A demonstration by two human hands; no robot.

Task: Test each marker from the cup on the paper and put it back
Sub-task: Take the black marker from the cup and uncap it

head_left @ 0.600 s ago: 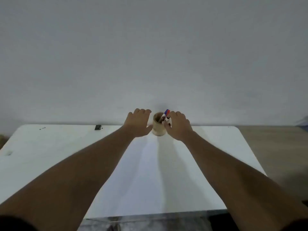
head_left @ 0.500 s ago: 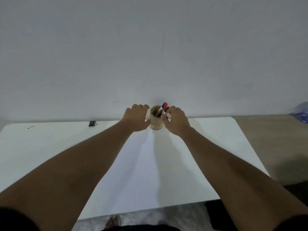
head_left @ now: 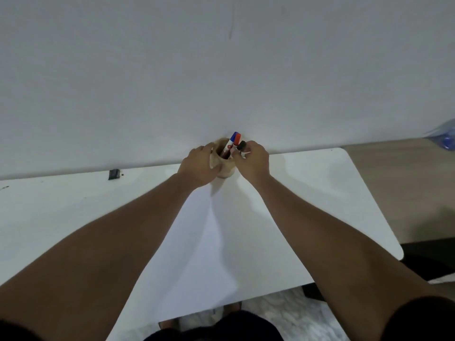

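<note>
At the cup (head_left: 224, 166), right fingers (head_left: 242, 155) pinch the black-capped marker (head_left: 240, 145); left fingers (head_left: 205, 153) wrap it.

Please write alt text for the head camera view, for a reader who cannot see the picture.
A person's left hand holds a tan cup at the far edge of a white table, while the right hand pinches a black-capped marker standing in it. A marker with a blue and red cap also stands in the cup, and white paper lies between the forearms.

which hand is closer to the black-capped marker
Right. The right hand pinches the black-capped marker at the cup's right rim; the left hand wraps the cup on its left side.
</note>
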